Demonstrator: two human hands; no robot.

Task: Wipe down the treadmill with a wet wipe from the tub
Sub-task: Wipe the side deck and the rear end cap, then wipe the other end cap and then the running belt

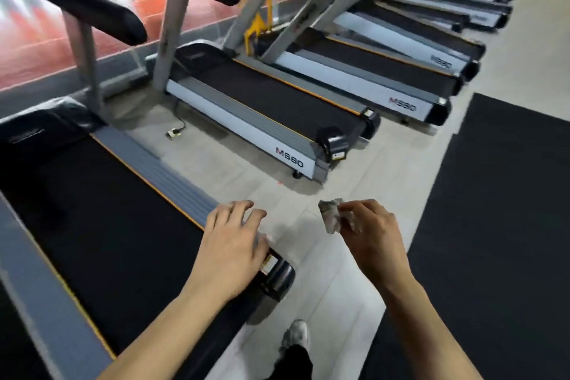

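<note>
Head cam view, looking down along a row of treadmills in a gym. The nearest treadmill [101,213] fills the lower left: black belt, thin orange stripe, ribbed grey side rail running toward the back corner. The left hand [233,239] lies on that rail near the rear end, palm down, fingers spread and mostly straight, so it's resting there, not clenched on anything. There's a bit of pale stuff peeking out under its fingers on the right side, could be a wipe, but it's too blurry to call.

The right hand [368,233] hangs over the tiled floor just right of the treadmill, apart from it, and it's pinching a crumpled, greyish wet wipe [331,214] between the thumb and fingertips. The wipe sticks out to the left of the hand, in the air, touching nothing else.

Just below the left hand is the treadmill's black rear end cap [279,279] with a small label on it. The next treadmill over [271,120] reads "MS80" on its white side panel, and more of the same model line up behind it. A black rubber mat [499,225] covers the floor on the right. At the bottom there's a light sneaker [296,333] and a dark trouser leg on the tiles.
</note>
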